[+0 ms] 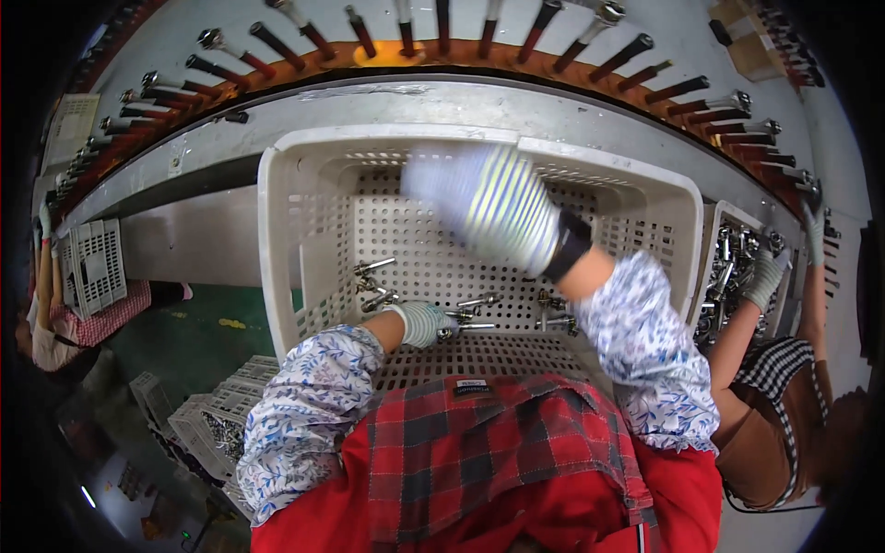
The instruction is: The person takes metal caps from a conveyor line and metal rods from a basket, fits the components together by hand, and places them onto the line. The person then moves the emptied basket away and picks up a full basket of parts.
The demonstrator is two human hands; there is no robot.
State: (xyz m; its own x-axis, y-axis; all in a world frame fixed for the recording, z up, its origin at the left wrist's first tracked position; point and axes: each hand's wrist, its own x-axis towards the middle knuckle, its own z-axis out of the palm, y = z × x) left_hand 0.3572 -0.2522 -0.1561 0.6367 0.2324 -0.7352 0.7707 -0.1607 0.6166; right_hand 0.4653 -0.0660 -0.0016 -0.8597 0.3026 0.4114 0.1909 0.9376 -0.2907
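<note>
Head view, looking down into white perforated plastic crate [313,175] set against grey conveyor edge [387,115].

Left hand [422,323], striped knit glove, low in crate on its floor, fingers curled together over small metal parts [466,309]. Looks closed on one or two pieces, but exact grip hidden by glove and too small to confirm. Floral sleeve cover [309,405] on that forearm.

Right hand [493,207], same glove type, raised above crate near back wall, heavily motion-blurred. Fingers spread or shut: cannot tell. Nothing visible in it. Black cuff at wrist, floral sleeve [645,350] behind it.

Loose metal parts: short chrome shafts and socket-like bits, scattered along lower half of crate floor, from left wall [373,267] across to right [553,323]. Upper half of floor mostly bare perforations.

Red plaid apron [498,452] at bottom of frame, touching crate's near rim.

Beyond conveyor edge: row of dark-handled tools [277,44] fanned out on orange strip, chrome heads outward.

Right side: second person's gloved hand [765,276] reaching into neighbouring bin of chrome parts [728,267], checked sleeve below. Another gloved hand [813,230] up near conveyor.

Left side: third person partly visible at far edge by small white crate [92,267]. More crates with metal parts stacked on floor [198,424], lower left.
</note>
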